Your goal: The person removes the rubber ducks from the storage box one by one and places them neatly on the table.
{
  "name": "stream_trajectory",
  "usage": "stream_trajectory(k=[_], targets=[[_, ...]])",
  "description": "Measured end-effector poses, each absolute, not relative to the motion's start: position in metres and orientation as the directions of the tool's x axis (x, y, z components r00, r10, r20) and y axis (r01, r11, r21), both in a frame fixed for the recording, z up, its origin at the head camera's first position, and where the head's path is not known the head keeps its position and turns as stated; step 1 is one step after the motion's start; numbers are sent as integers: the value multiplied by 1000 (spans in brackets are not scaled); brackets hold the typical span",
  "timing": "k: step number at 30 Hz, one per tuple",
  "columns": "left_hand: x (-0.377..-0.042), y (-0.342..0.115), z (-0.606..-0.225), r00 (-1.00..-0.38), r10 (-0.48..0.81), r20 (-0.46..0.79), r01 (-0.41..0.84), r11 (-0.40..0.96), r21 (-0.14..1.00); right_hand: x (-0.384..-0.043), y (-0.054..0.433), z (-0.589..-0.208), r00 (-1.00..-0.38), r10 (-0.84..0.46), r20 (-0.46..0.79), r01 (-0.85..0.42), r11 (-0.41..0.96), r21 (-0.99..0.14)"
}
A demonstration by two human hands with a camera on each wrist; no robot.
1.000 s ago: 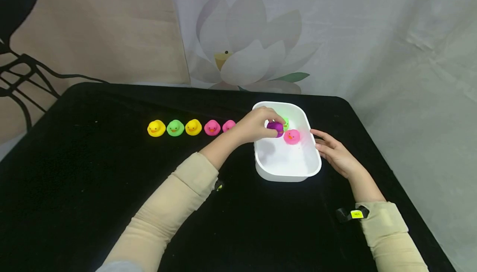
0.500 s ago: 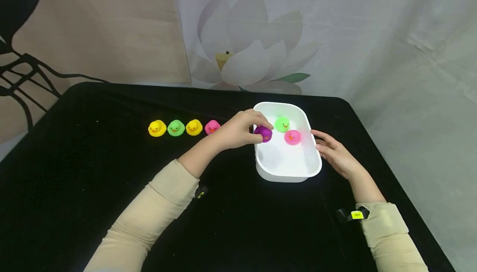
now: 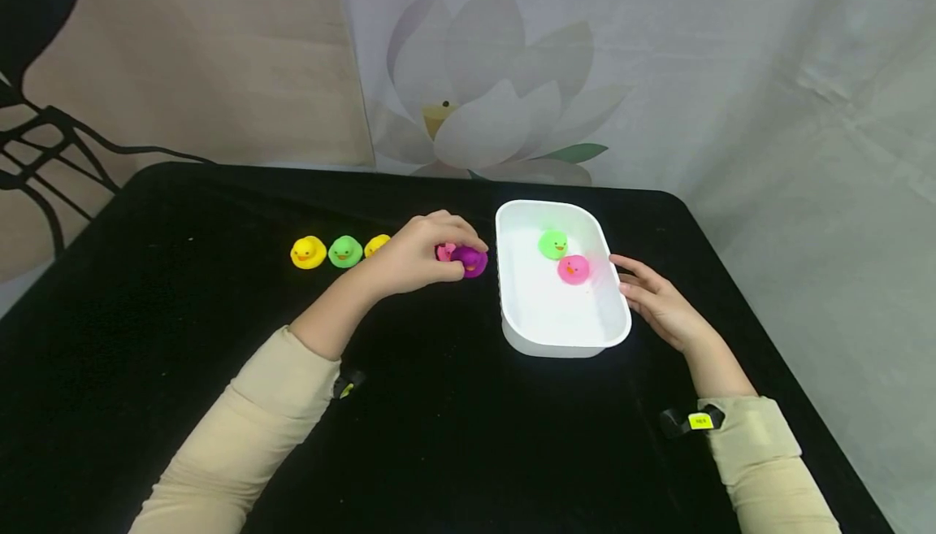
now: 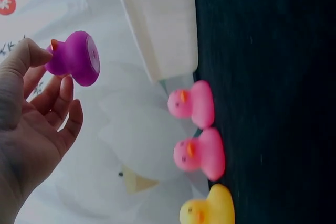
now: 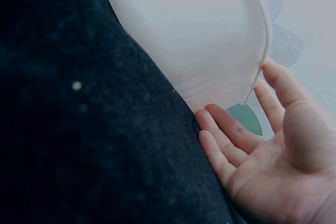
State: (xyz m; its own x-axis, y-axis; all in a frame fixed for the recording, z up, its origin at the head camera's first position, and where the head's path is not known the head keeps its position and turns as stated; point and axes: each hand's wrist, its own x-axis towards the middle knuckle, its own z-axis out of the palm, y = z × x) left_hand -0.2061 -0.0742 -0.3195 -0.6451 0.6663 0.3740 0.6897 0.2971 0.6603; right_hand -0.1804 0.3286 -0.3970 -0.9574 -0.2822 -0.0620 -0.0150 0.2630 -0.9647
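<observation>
A purple rubber duck (image 3: pixel 470 261) is pinched between the thumb and fingers of my left hand (image 3: pixel 420 256), held above the table just left of the white bin (image 3: pixel 563 331). In the left wrist view the purple duck (image 4: pixel 79 59) hangs in the air by its head, its flat base showing. Fingertips of my right hand (image 3: pixel 661 302) touch the bin's right side; the right wrist view shows these fingers (image 5: pixel 226 137) fairly straight along its wall. Inside the bin lie a green duck (image 3: pixel 553 245) and a pink duck (image 3: pixel 574 270).
A row of ducks stands left of the bin: yellow (image 3: pixel 308 253), green (image 3: pixel 345 252), another yellow (image 3: pixel 376 245), then two pink ones, partly hidden by my left hand; the left wrist view shows both, a nearer pink duck (image 4: pixel 202 153) and one beside the bin (image 4: pixel 194 103).
My left hand has lifted the purple duck out of the bin and carried it left over the bin's rim towards the row's right end. The right hand and bin have stayed still.
</observation>
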Motion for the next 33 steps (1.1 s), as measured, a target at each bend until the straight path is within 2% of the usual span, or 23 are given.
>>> stream_trajectory(k=[20, 33], targets=[[-205, -146, -304, -809, 499, 311, 550, 457, 699, -184, 328, -398, -954, -296, -47, -27, 241, -970], [-209, -187, -297, -865, 412, 288, 484, 528, 698, -185, 328, -398, -955, -291, -58, -17, 251, -968]])
